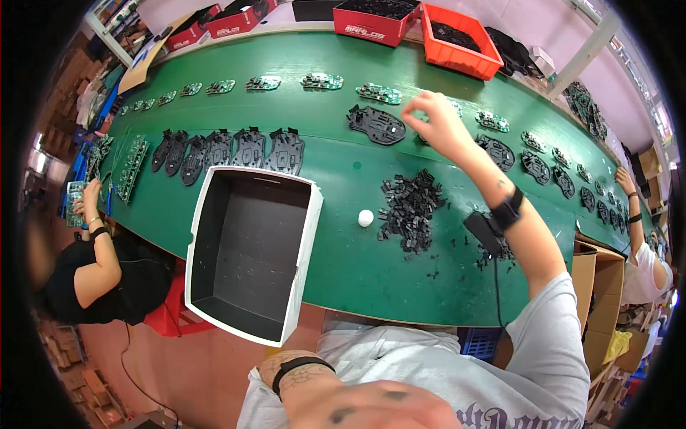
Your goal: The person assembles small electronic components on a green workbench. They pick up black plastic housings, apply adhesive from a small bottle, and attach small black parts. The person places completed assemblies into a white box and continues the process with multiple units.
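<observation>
Landmark: the heap of small black clips point(409, 207) in the middle of the green tabletop point(343, 264).
Right hand point(437, 123): up beyond the heap, grip pinched narrow; whether it holds anything, I cannot tell.
Black plate point(376, 124): just left of that hand, beyond the heap.
Left hand point(371, 407): low by the body, blurry; grip cannot be told.
White ball point(365, 218): just left of the heap.
Empty dark tray point(250, 250): further left of the heap.
Black block with cable point(483, 230): right of the heap, under the right forearm.
Red bins point(421, 25): far behind the heap.
</observation>
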Demonstrator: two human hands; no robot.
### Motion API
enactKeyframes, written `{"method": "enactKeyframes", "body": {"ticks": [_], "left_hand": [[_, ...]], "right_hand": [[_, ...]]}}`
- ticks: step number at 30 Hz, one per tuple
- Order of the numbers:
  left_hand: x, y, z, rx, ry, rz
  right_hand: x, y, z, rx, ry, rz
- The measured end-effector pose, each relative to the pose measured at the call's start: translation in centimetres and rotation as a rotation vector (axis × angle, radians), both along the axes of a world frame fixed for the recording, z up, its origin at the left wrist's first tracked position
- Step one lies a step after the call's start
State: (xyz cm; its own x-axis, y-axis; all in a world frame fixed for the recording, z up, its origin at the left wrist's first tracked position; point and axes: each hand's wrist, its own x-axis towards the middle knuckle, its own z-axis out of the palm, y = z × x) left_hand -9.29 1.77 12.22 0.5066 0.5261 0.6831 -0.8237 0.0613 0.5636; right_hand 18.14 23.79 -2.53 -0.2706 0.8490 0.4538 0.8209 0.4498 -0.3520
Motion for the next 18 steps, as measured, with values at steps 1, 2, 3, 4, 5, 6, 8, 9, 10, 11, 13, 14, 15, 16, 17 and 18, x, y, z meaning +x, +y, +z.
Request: {"method": "enactKeyframes", "body": {"ticks": [1,2,3,4,5,6,8,9,10,11,13,14,15,16,17,18], "left_hand": [[0.1,-1.0,-0.1,-0.039,-0.014,0.080],[0.9,-1.3,-0.4,-0.041,-0.087,0.150],[1.7,-1.6,-0.7,-0.043,-0.159,0.222],[3.3,-1.7,-1.6,-0.005,-0.289,0.290],[3.8,-1.6,-2.4,0.022,-0.339,0.287],[4.1,-1.5,-3.2,0.052,-0.389,0.285],[3.8,-1.3,-3.7,0.087,-0.347,0.168],[3.8,-1.5,-3.7,0.099,-0.330,0.141],[4.1,-1.7,-3.4,0.098,-0.318,0.151],[4.1,-2.1,-2.9,0.057,-0.281,0.157],[3.9,-3.6,-1.3,-0.063,-0.180,0.163],[3.7,-3.8,-1.1,-0.087,-0.143,0.145],[3.6,-4.0,-0.8,-0.112,-0.106,0.125],[3.3,-3.8,-0.8,-0.078,-0.098,0.086],[3.2,-3.2,-0.9,-0.016,-0.114,0.005],[3.1,-2.4,-0.9,0.045,-0.123,-0.078]], "right_hand": [[0.7,-1.6,0.9,-0.128,0.040,0.042],[1.3,-3.2,1.7,-0.255,0.081,0.080],[2.0,-4.7,1.9,-0.381,0.122,0.119],[3.0,-5.9,1.9,-0.395,0.070,0.138],[4.1,-7.1,1.7,-0.411,0.024,0.157],[4.6,-8.0,1.4,-0.427,-0.024,0.178],[5.2,-9.7,0.7,-0.445,-0.023,0.146],[5.2,-10.3,0.3,-0.454,-0.024,0.135],[5.1,-10.9,0.0,-0.467,0.033,0.139],[5.1,-11.1,-0.4,-0.455,0.030,0.154],[5.0,-11.3,-1.2,-0.430,0.020,0.192],[4.9,-11.4,-1.5,-0.422,0.032,0.193],[4.8,-11.5,-1.7,-0.410,0.032,0.197],[4.9,-11.6,-1.8,-0.395,0.029,0.200],[5.0,-11.7,-1.8,-0.380,0.026,0.199],[5.1,-11.7,-2.0,-0.332,0.035,0.203]]}}
